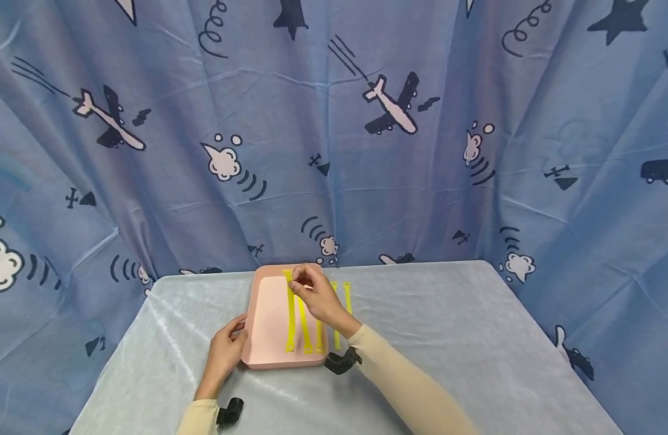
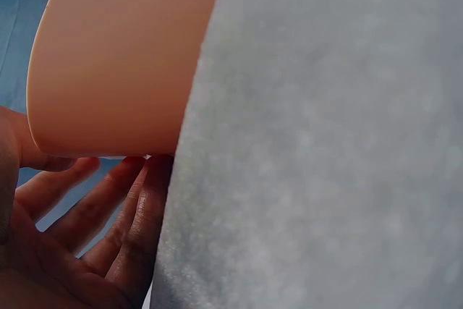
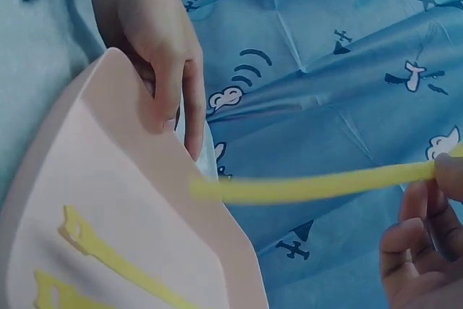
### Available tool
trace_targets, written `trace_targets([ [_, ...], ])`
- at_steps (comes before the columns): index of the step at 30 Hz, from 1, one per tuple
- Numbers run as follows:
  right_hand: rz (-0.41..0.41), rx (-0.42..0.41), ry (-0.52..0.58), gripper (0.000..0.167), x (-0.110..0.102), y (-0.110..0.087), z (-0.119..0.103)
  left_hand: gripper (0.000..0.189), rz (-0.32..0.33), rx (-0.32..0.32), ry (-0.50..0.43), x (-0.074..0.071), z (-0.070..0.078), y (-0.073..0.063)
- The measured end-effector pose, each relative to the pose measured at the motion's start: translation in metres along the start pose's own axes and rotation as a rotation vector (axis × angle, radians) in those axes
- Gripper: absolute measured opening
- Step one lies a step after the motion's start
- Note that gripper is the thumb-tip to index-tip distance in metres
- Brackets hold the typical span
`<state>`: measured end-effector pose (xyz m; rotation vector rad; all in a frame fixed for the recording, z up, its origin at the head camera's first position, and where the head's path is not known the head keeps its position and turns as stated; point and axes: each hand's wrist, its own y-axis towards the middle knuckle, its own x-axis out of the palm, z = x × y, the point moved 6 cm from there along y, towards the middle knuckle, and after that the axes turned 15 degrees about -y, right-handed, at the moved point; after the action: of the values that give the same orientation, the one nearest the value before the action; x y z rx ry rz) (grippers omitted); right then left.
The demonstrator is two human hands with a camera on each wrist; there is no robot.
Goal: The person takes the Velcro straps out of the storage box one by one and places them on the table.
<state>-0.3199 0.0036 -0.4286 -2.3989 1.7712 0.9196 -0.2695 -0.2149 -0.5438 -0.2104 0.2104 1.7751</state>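
My right hand [image 1: 319, 296] pinches one end of a yellow strap [image 1: 291, 320] between thumb and fingertips, above the pink tray [image 1: 269, 302]. In the right wrist view the held strap [image 3: 311, 187] stretches across the tray's rim, its free end blurred. Other flat yellow straps [image 1: 305, 326] with slotted heads lie in the tray's right half. My left hand [image 1: 225, 350] holds the tray's left edge; in the left wrist view, its thumb is at the rim and its fingertips [image 2: 134, 168] meet the underside of the outer wall.
More yellow straps [image 1: 347, 296] lie on the grey cloth-covered table [image 1: 432, 338], just right of the tray. Behind the table hangs a blue patterned curtain [image 1: 334, 151]. Each wrist wears a black mount [image 1: 342, 362].
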Motion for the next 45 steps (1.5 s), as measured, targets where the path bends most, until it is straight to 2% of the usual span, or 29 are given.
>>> trace_targets([
  [3, 0.001, 0.048, 0.046, 0.01, -0.005, -0.007, 0.004, 0.042, -0.004, -0.006, -0.004, 0.002, 0.0, -0.001],
  [10, 0.009, 0.14, 0.145, 0.011, -0.024, -0.023, -0.006, 0.041, 0.006, 0.009, -0.015, 0.0, 0.001, 0.0],
  [18, 0.049, 0.207, 0.211, 0.011, -0.032, -0.03, 0.008, 0.042, -0.003, -0.003, -0.007, -0.001, 0.0, 0.0],
  [26, 0.119, 0.265, 0.211, 0.01, -0.032, -0.028, 0.048, 0.041, -0.008, 0.002, -0.014, -0.001, 0.001, -0.001],
  [36, 0.15, 0.331, 0.218, 0.016, -0.047, -0.034, 0.064, 0.042, -0.005, -0.005, -0.013, -0.001, 0.0, 0.002],
  [45, 0.135, 0.377, 0.155, 0.016, -0.06, -0.039, 0.079, 0.041, -0.002, 0.006, -0.011, -0.001, 0.0, 0.002],
])
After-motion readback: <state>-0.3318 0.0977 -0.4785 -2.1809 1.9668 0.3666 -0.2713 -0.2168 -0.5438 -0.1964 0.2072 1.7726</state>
